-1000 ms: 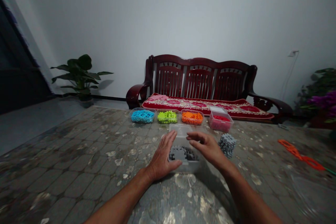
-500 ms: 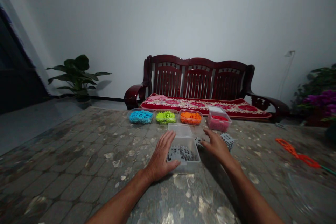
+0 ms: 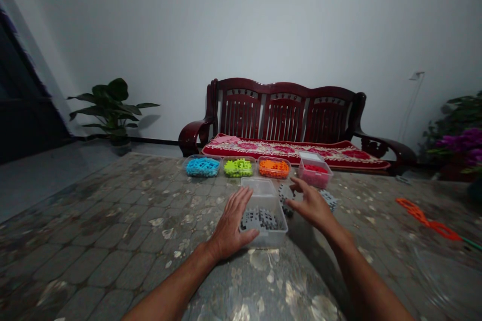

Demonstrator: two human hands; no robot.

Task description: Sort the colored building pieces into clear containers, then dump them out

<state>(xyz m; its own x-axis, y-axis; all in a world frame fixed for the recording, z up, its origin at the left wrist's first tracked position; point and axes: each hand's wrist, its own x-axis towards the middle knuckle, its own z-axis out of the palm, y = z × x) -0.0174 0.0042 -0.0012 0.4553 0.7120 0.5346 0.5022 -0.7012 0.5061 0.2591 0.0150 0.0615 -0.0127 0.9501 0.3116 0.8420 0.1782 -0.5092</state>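
My left hand (image 3: 231, 220) holds the left side of a clear plastic box (image 3: 278, 236), its fingers along the wall and its thumb over the near rim. Grey interlocking plastic pieces (image 3: 259, 219) lie inside, and the box's lid (image 3: 258, 187) stands open at the far side. Just right of the box, my right hand (image 3: 312, 204) has thumb and fingers curled at a grey toothed plastic piece (image 3: 286, 193), which it appears to grip by the edge. A grey block of joined pieces (image 3: 329, 199) is partly hidden behind the right hand.
Across the far table edge stand boxes of blue (image 3: 202, 166), green (image 3: 238, 167), orange (image 3: 274, 168) and red pieces (image 3: 315, 173). An orange linked shape (image 3: 427, 219) lies at the right. Beyond the table is a wooden bench (image 3: 282, 110).
My right hand has shifted slightly up, and the grey toothed piece at its fingertips now shows more of its face. My left hand stays on the box.
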